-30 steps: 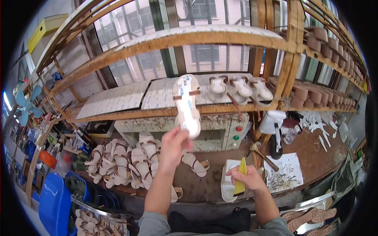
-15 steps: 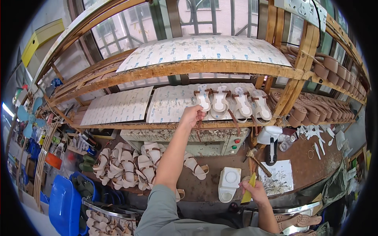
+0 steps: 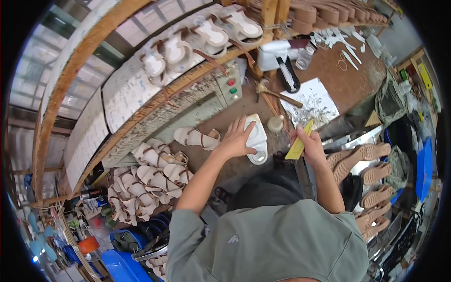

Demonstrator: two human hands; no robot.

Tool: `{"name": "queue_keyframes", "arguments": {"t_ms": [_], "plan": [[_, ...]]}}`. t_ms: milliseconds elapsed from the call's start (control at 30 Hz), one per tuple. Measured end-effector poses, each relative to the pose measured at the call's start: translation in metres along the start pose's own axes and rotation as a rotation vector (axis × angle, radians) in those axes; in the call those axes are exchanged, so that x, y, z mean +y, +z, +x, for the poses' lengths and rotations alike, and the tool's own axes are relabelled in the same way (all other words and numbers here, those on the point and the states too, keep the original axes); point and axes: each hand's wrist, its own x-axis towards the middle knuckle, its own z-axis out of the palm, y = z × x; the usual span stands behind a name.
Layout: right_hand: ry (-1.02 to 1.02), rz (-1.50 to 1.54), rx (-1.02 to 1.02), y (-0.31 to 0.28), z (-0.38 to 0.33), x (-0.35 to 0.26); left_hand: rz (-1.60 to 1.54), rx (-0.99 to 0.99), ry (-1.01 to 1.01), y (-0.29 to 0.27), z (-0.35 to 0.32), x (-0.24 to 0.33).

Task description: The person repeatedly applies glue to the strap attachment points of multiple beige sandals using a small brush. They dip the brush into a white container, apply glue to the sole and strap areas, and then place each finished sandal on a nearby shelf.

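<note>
Left fingers (image 3: pixel 237 127) spread over white container (image 3: pixel 256 137), contents unclear | right fingers (image 3: pixel 305 138) gripping yellow tool (image 3: pixel 297 148)

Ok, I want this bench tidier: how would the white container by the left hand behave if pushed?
The white container looks like moulded plastic, so it would probably feel stiff and fairly light. It would likely slide before tipping, given its broad outline on the bench.

Behind the grip of the right hand (image 3: pixel 308 143), a grey-green shirt (image 3: pixel 291 239) with short, loose sleeves (image 3: pixel 187 235) and small chest mark (image 3: pixel 233 238); nearer it, dark legwear (image 3: pixel 265 187)
</note>
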Motion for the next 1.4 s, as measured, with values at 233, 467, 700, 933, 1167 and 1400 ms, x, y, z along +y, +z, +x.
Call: {"name": "queue_keyframes", "arguments": {"t_ms": [233,467,700,933,1167,1400], "plan": [[-0.016,0.088,0.092,-0.017,-0.012,0.020,0.297,-0.150,-0.023,0.039,0.056,-0.022],[-0.064,0.246,0.226,-0.043,-0.017,0.008,-0.247,0.013,-0.400,0.013,0.011,-0.033],[-0.026,0.550,0.374,-0.036,-0.008,0.002,-1.054,0.310,-0.394,0.005,-0.053,-0.004],[-0.036,0.492,0.129,-0.013,0.000,-0.003,-1.284,0.438,-0.350,-0.001,-0.087,0.023],[-0.040,0.460,0.076,-0.009,-0.005,-0.007,-1.332,0.436,-0.334,0.017,-0.094,0.015],[-0.039,0.511,0.267,-0.007,-0.016,-0.003,-1.555,0.180,-0.373,0.059,-0.099,0.006]]}}
